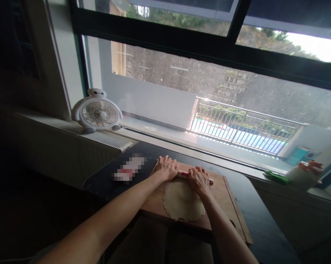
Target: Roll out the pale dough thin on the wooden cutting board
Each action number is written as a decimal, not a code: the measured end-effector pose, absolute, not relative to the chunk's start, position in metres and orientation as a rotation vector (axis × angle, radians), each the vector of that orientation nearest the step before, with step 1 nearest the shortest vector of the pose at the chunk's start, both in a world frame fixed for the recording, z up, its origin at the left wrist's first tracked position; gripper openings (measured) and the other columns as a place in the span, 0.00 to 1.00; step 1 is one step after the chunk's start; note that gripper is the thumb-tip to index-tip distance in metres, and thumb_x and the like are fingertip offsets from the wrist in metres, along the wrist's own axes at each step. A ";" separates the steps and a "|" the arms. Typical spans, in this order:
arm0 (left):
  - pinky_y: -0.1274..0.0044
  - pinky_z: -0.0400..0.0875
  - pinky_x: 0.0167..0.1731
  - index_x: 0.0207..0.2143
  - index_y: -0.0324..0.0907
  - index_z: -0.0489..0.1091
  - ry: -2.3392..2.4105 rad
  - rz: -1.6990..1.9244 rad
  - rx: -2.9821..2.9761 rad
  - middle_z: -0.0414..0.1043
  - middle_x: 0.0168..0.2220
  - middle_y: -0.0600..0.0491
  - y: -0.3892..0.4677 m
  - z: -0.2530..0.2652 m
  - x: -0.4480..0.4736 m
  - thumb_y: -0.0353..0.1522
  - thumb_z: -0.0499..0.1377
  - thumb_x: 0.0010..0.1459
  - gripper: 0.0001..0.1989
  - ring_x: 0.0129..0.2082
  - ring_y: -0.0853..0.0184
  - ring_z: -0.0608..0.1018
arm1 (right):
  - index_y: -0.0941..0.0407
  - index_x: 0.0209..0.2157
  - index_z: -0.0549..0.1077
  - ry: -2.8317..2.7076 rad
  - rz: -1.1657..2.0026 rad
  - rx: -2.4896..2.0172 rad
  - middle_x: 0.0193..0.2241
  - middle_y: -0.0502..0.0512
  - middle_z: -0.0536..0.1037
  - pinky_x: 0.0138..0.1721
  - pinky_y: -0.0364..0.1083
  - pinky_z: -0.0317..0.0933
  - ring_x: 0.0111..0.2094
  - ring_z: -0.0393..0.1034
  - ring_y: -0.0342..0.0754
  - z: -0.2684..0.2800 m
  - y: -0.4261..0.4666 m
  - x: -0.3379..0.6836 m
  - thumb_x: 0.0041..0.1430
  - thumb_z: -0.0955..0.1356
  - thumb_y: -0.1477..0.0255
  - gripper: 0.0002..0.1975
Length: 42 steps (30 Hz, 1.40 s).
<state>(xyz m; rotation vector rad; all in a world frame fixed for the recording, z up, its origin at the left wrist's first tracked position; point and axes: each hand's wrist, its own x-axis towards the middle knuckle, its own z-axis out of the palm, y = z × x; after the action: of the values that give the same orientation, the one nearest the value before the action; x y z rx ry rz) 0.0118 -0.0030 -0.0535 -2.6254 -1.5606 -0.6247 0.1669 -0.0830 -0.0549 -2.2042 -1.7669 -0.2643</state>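
Observation:
A wooden rolling pin (183, 175) with a red mark lies across the far edge of a flat, roughly round sheet of dough (183, 201). My left hand (167, 168) is closed over the pin's left end. Nearer its right end, my right hand (199, 179) curls over it, leaving a short stub of the pin showing beyond. The pale dough, ragged at its rim, rests on a wooden cutting board (223, 209). My hands and the pin hide the dough's far edge.
The board stands on a dark table (260, 212). Left of it lies a blurred-out packet (129, 168). A white fan (102, 114) sits by the window over a vented ledge. On the sill at right are a green item (277, 178) and a pale bag-like object (303, 176).

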 end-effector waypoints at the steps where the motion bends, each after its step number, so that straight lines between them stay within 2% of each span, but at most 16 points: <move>1: 0.56 0.43 0.56 0.44 0.45 0.68 -1.571 -0.623 -2.625 0.68 0.49 0.47 0.000 -0.054 0.013 0.42 0.42 0.59 0.21 0.56 0.55 0.59 | 0.52 0.40 0.72 -1.762 -0.266 -2.208 0.45 0.56 0.69 0.48 0.48 0.48 0.48 0.57 0.50 -0.055 -0.081 0.168 0.64 0.51 0.63 0.22; 7: 0.54 0.43 0.54 0.43 0.41 0.68 -1.692 -0.645 -2.607 0.69 0.47 0.43 0.044 -0.055 0.032 0.40 0.46 0.56 0.19 0.55 0.54 0.60 | 0.53 0.40 0.72 -1.738 -0.219 -2.250 0.44 0.58 0.70 0.44 0.48 0.51 0.46 0.58 0.50 -0.056 -0.041 0.183 0.65 0.50 0.61 0.24; 10: 0.55 0.48 0.53 0.42 0.40 0.68 -1.772 -0.662 -2.620 0.70 0.46 0.43 0.069 -0.051 0.045 0.40 0.49 0.53 0.19 0.53 0.53 0.63 | 0.53 0.41 0.72 -1.707 -0.198 -2.281 0.44 0.58 0.71 0.44 0.47 0.52 0.46 0.60 0.50 -0.056 -0.019 0.194 0.65 0.49 0.60 0.25; 12: 0.60 0.54 0.51 0.44 0.41 0.68 -1.801 -0.700 -2.644 0.69 0.47 0.44 0.077 -0.045 0.049 0.39 0.51 0.52 0.19 0.51 0.55 0.66 | 0.54 0.41 0.72 -1.672 -0.195 -2.310 0.43 0.58 0.72 0.43 0.47 0.52 0.46 0.60 0.50 -0.057 -0.010 0.203 0.65 0.49 0.60 0.25; 15: 0.72 0.61 0.46 0.46 0.43 0.67 -1.771 -0.806 -2.676 0.69 0.47 0.48 0.070 -0.037 0.038 0.38 0.47 0.56 0.18 0.47 0.64 0.69 | 0.54 0.38 0.74 -1.601 -0.201 -2.367 0.41 0.58 0.73 0.40 0.46 0.54 0.44 0.63 0.51 -0.059 -0.005 0.219 0.64 0.50 0.61 0.25; 18: 0.78 0.63 0.39 0.37 0.44 0.69 -1.702 -0.805 -2.746 0.73 0.38 0.52 0.040 -0.037 0.008 0.38 0.45 0.57 0.16 0.38 0.69 0.73 | 0.57 0.34 0.74 -1.540 -0.216 -2.420 0.35 0.59 0.74 0.36 0.46 0.54 0.39 0.65 0.50 -0.063 -0.011 0.237 0.64 0.51 0.63 0.24; 20: 0.77 0.63 0.33 0.30 0.43 0.70 -1.715 -0.581 -2.853 0.73 0.31 0.52 0.017 -0.037 -0.013 0.42 0.48 0.55 0.16 0.32 0.67 0.74 | 0.58 0.33 0.74 -1.521 -0.239 -2.432 0.33 0.60 0.74 0.35 0.46 0.53 0.36 0.66 0.49 -0.067 -0.017 0.245 0.63 0.53 0.65 0.22; 23: 0.75 0.60 0.29 0.26 0.42 0.70 -1.699 -0.311 -2.883 0.73 0.28 0.51 -0.009 -0.035 -0.030 0.46 0.50 0.51 0.18 0.29 0.64 0.74 | 0.59 0.34 0.73 -1.494 -0.287 -2.416 0.34 0.61 0.74 0.36 0.46 0.52 0.35 0.65 0.49 -0.074 -0.027 0.248 0.63 0.54 0.66 0.21; 27: 0.76 0.57 0.24 0.23 0.41 0.68 -1.613 -0.105 -2.973 0.72 0.26 0.51 -0.019 -0.032 -0.021 0.39 0.53 0.47 0.11 0.26 0.64 0.72 | 0.58 0.32 0.73 -1.467 -0.349 -2.364 0.34 0.60 0.74 0.36 0.46 0.50 0.35 0.64 0.49 -0.079 -0.039 0.242 0.63 0.55 0.66 0.19; 30: 0.78 0.54 0.21 0.22 0.41 0.65 -1.620 -0.196 -3.053 0.69 0.24 0.54 -0.016 -0.036 -0.007 0.36 0.52 0.47 0.08 0.24 0.67 0.70 | 0.57 0.32 0.72 -1.450 -0.400 -2.322 0.34 0.59 0.73 0.37 0.47 0.50 0.36 0.63 0.49 -0.079 -0.044 0.238 0.63 0.55 0.65 0.19; 35: 0.80 0.58 0.25 0.28 0.42 0.62 -1.467 -0.875 -2.998 0.67 0.26 0.57 -0.009 -0.032 0.007 0.40 0.45 0.58 0.13 0.25 0.71 0.69 | 0.56 0.30 0.72 -1.437 -0.408 -2.299 0.32 0.57 0.73 0.36 0.46 0.50 0.34 0.64 0.48 -0.076 -0.046 0.236 0.63 0.56 0.65 0.18; 37: 0.80 0.60 0.28 0.31 0.43 0.62 -1.406 -0.857 -3.006 0.68 0.27 0.57 -0.004 -0.029 0.010 0.41 0.45 0.59 0.13 0.27 0.71 0.71 | 0.56 0.30 0.72 -1.438 -0.393 -2.301 0.33 0.57 0.73 0.36 0.46 0.50 0.34 0.64 0.47 -0.075 -0.047 0.237 0.63 0.56 0.66 0.18; 40: 0.78 0.62 0.31 0.33 0.43 0.64 -1.594 -0.599 -2.900 0.71 0.28 0.54 0.005 -0.034 0.011 0.40 0.48 0.58 0.11 0.31 0.67 0.74 | 0.57 0.33 0.72 -1.435 -0.369 -2.308 0.36 0.58 0.72 0.37 0.47 0.52 0.36 0.65 0.48 -0.073 -0.048 0.237 0.64 0.54 0.66 0.20; 42: 0.76 0.63 0.33 0.38 0.44 0.64 -1.679 -0.533 -2.799 0.73 0.31 0.51 0.007 -0.043 0.013 0.37 0.45 0.59 0.12 0.34 0.64 0.76 | 0.58 0.34 0.72 -1.432 -0.325 -2.326 0.35 0.59 0.72 0.38 0.47 0.55 0.36 0.66 0.48 -0.071 -0.047 0.236 0.65 0.53 0.66 0.20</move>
<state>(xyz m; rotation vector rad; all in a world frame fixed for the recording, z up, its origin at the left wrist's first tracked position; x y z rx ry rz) 0.0125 0.0066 -0.0429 -2.7992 -1.6790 -0.5330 0.2362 -0.0474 -0.0707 -2.3260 -1.4325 -0.3250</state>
